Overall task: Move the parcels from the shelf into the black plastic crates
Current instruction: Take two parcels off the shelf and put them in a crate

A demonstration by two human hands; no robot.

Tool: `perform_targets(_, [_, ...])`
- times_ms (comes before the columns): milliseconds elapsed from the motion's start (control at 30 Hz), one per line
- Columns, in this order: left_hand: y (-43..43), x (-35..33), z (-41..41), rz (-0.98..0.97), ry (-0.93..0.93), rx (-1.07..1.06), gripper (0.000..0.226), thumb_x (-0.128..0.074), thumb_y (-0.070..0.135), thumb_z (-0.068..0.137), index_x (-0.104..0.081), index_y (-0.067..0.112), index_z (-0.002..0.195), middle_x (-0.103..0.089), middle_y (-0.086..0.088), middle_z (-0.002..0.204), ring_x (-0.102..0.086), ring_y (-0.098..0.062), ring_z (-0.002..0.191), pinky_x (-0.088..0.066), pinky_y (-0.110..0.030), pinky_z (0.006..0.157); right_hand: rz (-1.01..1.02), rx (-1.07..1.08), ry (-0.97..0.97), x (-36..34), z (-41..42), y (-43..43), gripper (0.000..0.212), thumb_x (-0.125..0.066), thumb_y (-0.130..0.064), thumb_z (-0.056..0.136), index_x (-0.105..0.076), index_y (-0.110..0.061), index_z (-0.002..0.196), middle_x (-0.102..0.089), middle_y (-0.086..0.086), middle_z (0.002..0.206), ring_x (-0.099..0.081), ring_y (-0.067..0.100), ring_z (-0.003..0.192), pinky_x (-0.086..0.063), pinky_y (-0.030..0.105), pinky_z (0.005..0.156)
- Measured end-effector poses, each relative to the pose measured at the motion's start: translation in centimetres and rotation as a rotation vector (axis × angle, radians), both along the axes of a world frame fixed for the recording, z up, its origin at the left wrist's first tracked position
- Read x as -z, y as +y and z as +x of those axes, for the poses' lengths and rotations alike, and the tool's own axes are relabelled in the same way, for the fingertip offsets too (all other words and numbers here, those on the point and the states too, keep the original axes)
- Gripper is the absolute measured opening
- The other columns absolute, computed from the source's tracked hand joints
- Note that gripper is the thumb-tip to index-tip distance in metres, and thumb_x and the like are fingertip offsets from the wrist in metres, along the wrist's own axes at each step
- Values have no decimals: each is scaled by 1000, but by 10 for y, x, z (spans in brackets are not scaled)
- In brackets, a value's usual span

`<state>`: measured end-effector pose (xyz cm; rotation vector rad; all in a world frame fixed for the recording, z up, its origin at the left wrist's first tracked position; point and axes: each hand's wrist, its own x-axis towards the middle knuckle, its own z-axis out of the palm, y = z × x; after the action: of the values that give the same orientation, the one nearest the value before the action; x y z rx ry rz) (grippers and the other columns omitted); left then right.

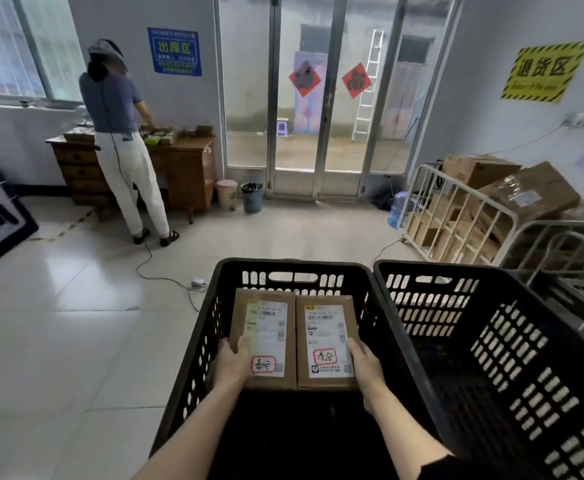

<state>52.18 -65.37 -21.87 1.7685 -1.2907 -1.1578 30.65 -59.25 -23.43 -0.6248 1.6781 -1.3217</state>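
Two black plastic crates stand side by side on the floor in front of me. Inside the left crate (214, 292) I hold two brown cardboard parcels side by side, both with white shipping labels facing up. My left hand (231, 362) grips the near left edge of the left parcel (264, 337). My right hand (365, 367) grips the near right edge of the right parcel (326, 337). The two parcels touch along their long sides. The right crate (491, 327) looks dark inside with no parcel visible. No shelf is in view.
A person (121, 140) stands at a wooden desk (186, 168) at the back left. A white metal cage cart (456, 216) with cardboard boxes stands at the right. Two bins (240, 195) sit by the glass doors. A cable (166, 275) runs across the floor tiles.
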Motion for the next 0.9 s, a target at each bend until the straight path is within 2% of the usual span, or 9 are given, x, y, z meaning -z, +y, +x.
perform_targets(100, [-10,25,-3,86,-116,31,51,-34,45,96,-41,15,136,-58,-13,128,-53,-33,118,-40,-44,102,61,0,-24,21,-4,-8,28,-45,-36,96,-56,-25,120,-71,1,86,-68,13,73,-47,18,50])
perform_targets(267, [-24,61,-4,138,-66,66,45,-39,37,96,-46,9,131,-62,-13,121,-58,-32,112,-44,-44,99,133,-19,-81,53,-7,-20,39,-43,-32,98,-48,-18,133,-68,4,93,-66,16,78,-48,21,53])
perform_targets(367, [-31,73,-3,174,-50,38,47,-46,35,95,-43,9,134,-59,-13,126,-56,-30,115,-42,-36,100,142,-14,-111,70,-5,-27,42,-44,-30,97,-46,-15,137,-67,13,107,-65,26,90,-51,27,63])
perform_targets(433, [-33,80,-2,188,-31,38,48,-49,33,94,-42,8,134,-59,-13,127,-55,-29,116,-40,-32,95,145,-5,-118,77,-4,-32,44,-46,-29,97,-44,-14,138,-66,16,113,-64,29,96,-52,31,70])
perform_targets(567, [-43,88,0,189,1,48,45,-52,27,94,-43,3,131,-60,-16,123,-58,-29,109,-41,-29,87,154,6,-130,83,-4,-42,47,-47,-32,96,-41,-17,140,-67,13,106,-65,29,96,-52,42,89])
perform_targets(633, [-50,87,-1,188,-11,49,45,-51,26,94,-43,1,130,-60,-17,122,-57,-30,110,-41,-29,87,152,6,-129,82,-5,-47,47,-47,-32,96,-41,-17,140,-68,11,103,-65,28,95,-51,43,91])
perform_targets(733, [-55,85,-5,177,-23,61,39,-49,22,95,-48,-1,126,-60,-19,122,-57,-31,112,-39,-27,86,173,10,-115,81,-7,-52,49,-47,-34,96,-39,-16,141,-66,15,113,-64,30,102,-49,46,95])
perform_targets(900, [-60,89,-6,192,-38,93,42,-48,26,96,-48,1,128,-60,-18,123,-57,-31,112,-39,-26,85,191,1,-91,84,-10,-53,46,-44,-34,97,-43,-12,138,-64,17,116,-64,31,103,-51,42,90])
